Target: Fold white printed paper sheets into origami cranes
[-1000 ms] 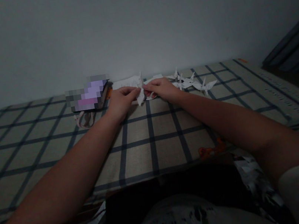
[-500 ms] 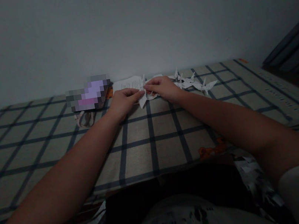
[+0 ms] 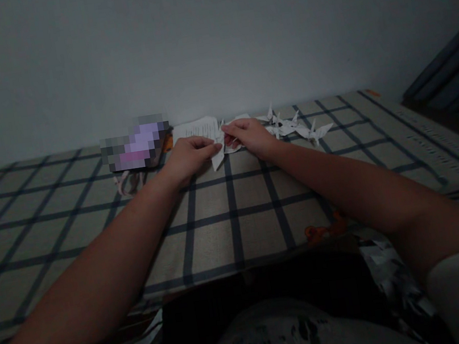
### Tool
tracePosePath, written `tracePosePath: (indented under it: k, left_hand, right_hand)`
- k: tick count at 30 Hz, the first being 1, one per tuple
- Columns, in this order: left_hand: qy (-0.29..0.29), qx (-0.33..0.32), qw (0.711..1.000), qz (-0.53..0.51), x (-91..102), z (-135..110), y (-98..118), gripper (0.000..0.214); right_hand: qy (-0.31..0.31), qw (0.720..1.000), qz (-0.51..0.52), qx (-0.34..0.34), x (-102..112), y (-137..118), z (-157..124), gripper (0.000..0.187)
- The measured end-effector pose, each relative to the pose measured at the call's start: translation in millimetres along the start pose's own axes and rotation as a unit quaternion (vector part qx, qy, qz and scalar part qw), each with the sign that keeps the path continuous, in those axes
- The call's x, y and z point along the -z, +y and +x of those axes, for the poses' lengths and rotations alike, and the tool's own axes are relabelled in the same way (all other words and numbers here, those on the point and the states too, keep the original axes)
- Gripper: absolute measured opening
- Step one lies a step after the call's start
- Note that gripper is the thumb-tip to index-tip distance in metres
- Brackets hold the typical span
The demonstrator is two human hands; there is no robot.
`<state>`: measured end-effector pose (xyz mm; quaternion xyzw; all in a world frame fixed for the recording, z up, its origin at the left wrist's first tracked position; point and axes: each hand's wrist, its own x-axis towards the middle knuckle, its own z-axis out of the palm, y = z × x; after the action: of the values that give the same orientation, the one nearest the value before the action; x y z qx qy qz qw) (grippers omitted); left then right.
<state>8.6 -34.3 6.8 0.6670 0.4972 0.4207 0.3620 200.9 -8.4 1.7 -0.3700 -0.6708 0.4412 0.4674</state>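
Both my arms reach far forward over a checked cloth (image 3: 234, 205). My left hand (image 3: 187, 156) and my right hand (image 3: 250, 134) meet at a small folded white paper piece (image 3: 219, 153) and each pinches it with closed fingers. The piece lies low against the cloth, its point towards me. Just behind it lies a printed white sheet (image 3: 196, 127). To the right of my right hand stand several folded paper cranes (image 3: 296, 126) in a row.
A blurred purple object (image 3: 135, 144) lies left of my left hand, with a pale looped strap (image 3: 127, 182) in front of it. A plain wall rises right behind the cloth. Dark furniture (image 3: 452, 75) stands at the far right. The scene is dim.
The folded paper stood upright between my hands a second ago; now it is lowered and flatter against the cloth. My hands have barely shifted.
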Motion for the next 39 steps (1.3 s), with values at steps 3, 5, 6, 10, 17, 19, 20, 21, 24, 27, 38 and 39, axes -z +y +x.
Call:
tracePosePath:
  k: [3, 5, 6, 10, 17, 19, 20, 21, 24, 27, 38, 39]
  left_hand:
    - [-0.001, -0.009, 1.0, 0.018, -0.6, -2.8, 5.3, 0.029]
    - [0.008, -0.009, 1.0, 0.017, -1.4, -4.5, 7.5, 0.028]
    - [0.012, -0.007, 1.0, 0.016, -1.9, -5.0, 8.1, 0.027]
    - [0.006, 0.005, 1.0, 0.003, -3.0, -4.9, 6.8, 0.028]
    - [-0.04, 0.038, 0.998, -0.04, -3.0, -1.1, 0.9, 0.032]
    - [-0.044, 0.039, 0.998, -0.037, -2.9, -1.1, -0.2, 0.032]
    - [-0.047, 0.04, 0.998, -0.033, -2.9, -1.4, -0.2, 0.033]
    - [-0.05, 0.041, 0.998, -0.027, -2.9, -2.0, 0.2, 0.033]
    - [-0.053, 0.041, 0.998, -0.018, -3.4, -4.4, 3.9, 0.033]
    - [-0.047, 0.031, 0.998, -0.02, -4.0, -6.3, 7.7, 0.031]
    - [-0.042, 0.024, 0.999, -0.01, -3.9, -5.7, 6.9, 0.031]
    - [-0.046, 0.029, 0.998, -0.016, -3.9, -5.7, 7.0, 0.031]
  right_hand:
    - [0.005, 1.0, -0.025, 0.014, 0.3, 1.4, 0.2, 0.032]
    - [0.009, 0.999, -0.033, 0.013, 0.8, 0.7, -0.4, 0.032]
    - [0.013, 0.999, -0.033, 0.01, 1.1, 0.0, -0.7, 0.031]
    - [0.019, 0.999, -0.025, 0.005, 1.6, -3.0, -1.3, 0.028]
    - [0.048, 0.999, 0.013, -0.002, -4.0, -4.9, 1.3, 0.026]
    - [0.055, 0.998, 0.013, -0.015, -4.5, -6.3, 1.8, 0.03]
    - [0.056, 0.998, 0.012, -0.019, -4.5, -6.9, 1.9, 0.032]
    - [0.058, 0.998, 0.011, -0.02, -4.3, -7.4, 1.8, 0.033]
    - [0.069, 0.998, 0.002, -0.004, -3.8, -7.8, 1.2, 0.032]
    - [0.077, 0.997, 0.001, 0.008, -4.0, -6.9, 0.8, 0.034]
    - [0.07, 0.997, 0.009, 0.022, -3.3, -0.3, 3.8, 0.04]
    - [0.072, 0.997, 0.011, 0.021, -4.0, -0.8, 3.5, 0.04]
